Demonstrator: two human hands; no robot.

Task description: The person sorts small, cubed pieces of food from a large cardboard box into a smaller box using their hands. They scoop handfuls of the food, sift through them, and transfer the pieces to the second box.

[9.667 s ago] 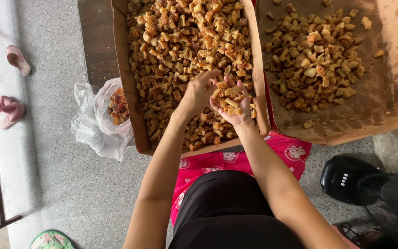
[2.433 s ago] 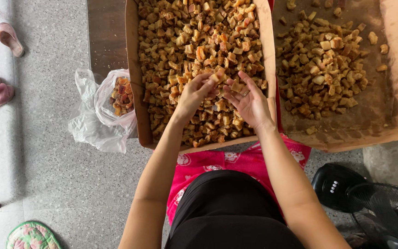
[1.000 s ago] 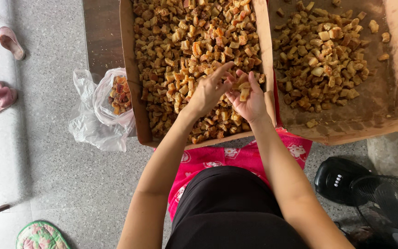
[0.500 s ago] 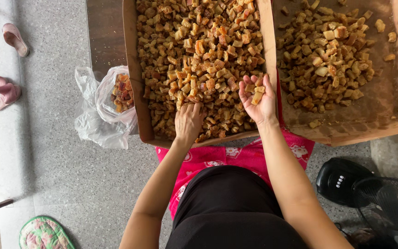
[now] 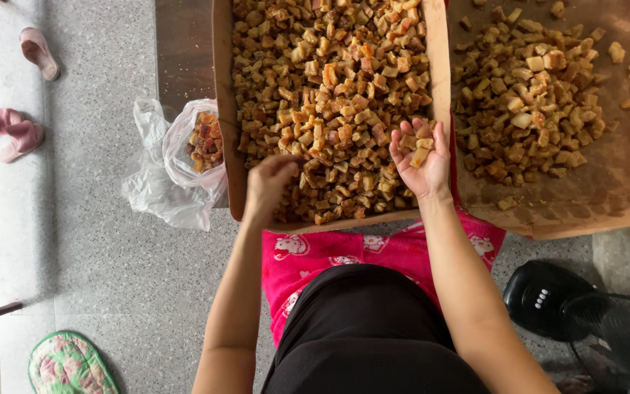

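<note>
Starting at the left, I see a thin clear plastic bag [image 5: 173, 164] slumped on the speckled floor just beside the left cardboard tray [image 5: 222, 109], its mouth gaping upward with a small heap of reddish-brown pieces inside, which I take to be set close so a hand can reach it from the tray. My left hand [image 5: 270, 182] hangs over the tray's near left corner, knuckles up and fingers curled down and inward; whether it has pinched anything I cannot tell, since the palm faces away. The tray runs lengthwise away from me, long axis pointing up the view, and is packed edge to edge with tan and orange fried cubes [image 5: 329, 102]. My right hand [image 5: 421, 157] is cupped palm up over the tray's right wall, fingers loosely spread and pointing away from me, cradling a few pale cubes, held flat, I judge, so they do not roll off. Further right, a second tray [image 5: 621, 190] lies parallel, with a sparser, darker scatter of pieces. A black fan [image 5: 577, 314] stands near my right side.
</note>
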